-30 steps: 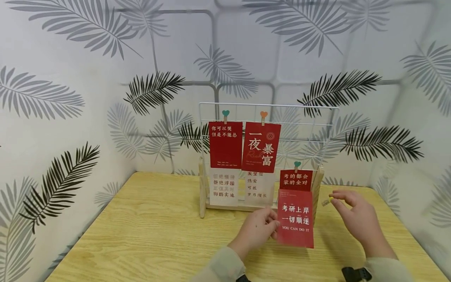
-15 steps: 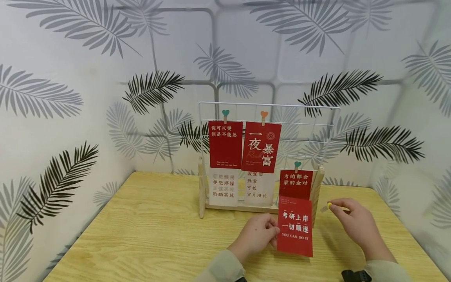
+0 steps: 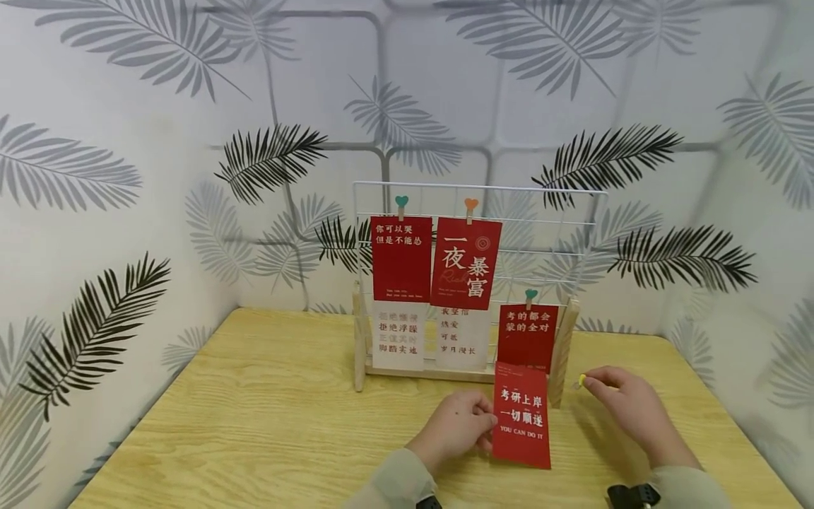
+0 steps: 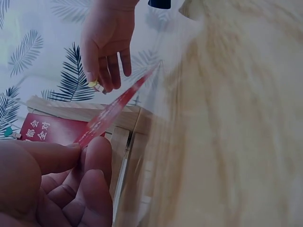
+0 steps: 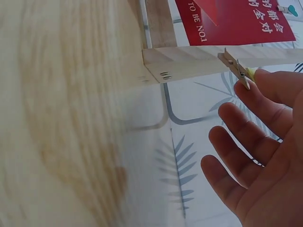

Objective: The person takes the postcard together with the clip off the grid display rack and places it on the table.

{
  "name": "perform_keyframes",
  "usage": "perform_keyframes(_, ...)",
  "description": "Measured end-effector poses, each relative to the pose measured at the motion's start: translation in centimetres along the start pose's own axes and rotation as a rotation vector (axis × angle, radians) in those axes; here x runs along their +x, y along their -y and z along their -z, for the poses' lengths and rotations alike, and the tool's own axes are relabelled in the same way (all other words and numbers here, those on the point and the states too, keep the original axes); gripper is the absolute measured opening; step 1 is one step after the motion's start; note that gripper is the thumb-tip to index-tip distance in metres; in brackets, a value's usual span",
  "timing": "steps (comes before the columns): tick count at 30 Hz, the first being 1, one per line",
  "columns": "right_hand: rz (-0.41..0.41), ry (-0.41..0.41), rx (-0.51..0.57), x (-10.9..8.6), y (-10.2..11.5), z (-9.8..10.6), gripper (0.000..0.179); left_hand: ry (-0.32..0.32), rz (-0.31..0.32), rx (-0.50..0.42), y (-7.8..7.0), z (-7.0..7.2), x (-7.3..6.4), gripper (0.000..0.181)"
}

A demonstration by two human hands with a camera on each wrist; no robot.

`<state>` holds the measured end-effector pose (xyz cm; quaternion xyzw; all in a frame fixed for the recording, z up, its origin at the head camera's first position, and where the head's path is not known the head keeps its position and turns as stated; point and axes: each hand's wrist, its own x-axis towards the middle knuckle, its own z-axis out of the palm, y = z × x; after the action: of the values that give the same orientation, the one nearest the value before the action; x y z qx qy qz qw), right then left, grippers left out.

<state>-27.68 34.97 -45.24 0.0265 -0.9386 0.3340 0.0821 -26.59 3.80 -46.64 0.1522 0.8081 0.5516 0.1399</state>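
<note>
My left hand (image 3: 454, 428) pinches the left edge of a red card (image 3: 521, 417) with white lettering, between thumb and fingertips; the left wrist view shows this card (image 4: 111, 113) nearly edge-on. It is held in front of the rack's lower right. Between thumb and index finger, my right hand (image 3: 629, 406) holds a small wooden clothespin (image 5: 234, 68) with a yellow decoration, to the right of the rack. The other fingers of that hand (image 5: 246, 142) are loosely spread. Another red card (image 3: 526, 336) hangs behind the held one from a teal heart clothespin (image 3: 531, 297).
A white wire grid rack (image 3: 540, 189) on wooden feet (image 3: 562, 353) stands on the wooden table (image 3: 267, 417). Two red cards (image 3: 400, 265) hang at its upper left, from teal and orange heart clips, with white cards (image 3: 398, 343) below. A leaf-patterned wall (image 3: 191, 106) lies behind.
My left hand has lowered the held card, uncovering more of the hanging card behind it. My right hand, with the clothespin, has dropped slightly and shifted left.
</note>
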Motion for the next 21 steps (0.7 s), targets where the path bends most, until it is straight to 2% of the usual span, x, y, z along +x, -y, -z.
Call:
perform_keyframes(6,-0.024,0.033,-0.013,0.1,-0.3,-0.3,0.039,0.026,0.004,0.02,0.2,0.1,0.0,0.008)
perform_keyframes(10,-0.016,0.036,-0.032,-0.1,-0.6,-0.4,0.034,0.041,0.03,0.01,0.3,0.0,-0.1,0.009)
perform_keyframes(13,-0.029,0.06,-0.034,-0.2,-0.8,-0.4,0.036,0.042,0.051,-0.004,0.4,-0.1,0.0,0.011)
perform_keyframes(17,-0.055,0.097,-0.024,-0.1,-1.1,-0.2,0.041,0.036,0.048,-0.013,0.5,-0.2,0.1,0.012)
perform_keyframes(21,-0.072,0.127,-0.024,-0.1,-1.3,-0.2,0.036,0.039,0.049,-0.01,0.4,-0.2,0.0,0.012)
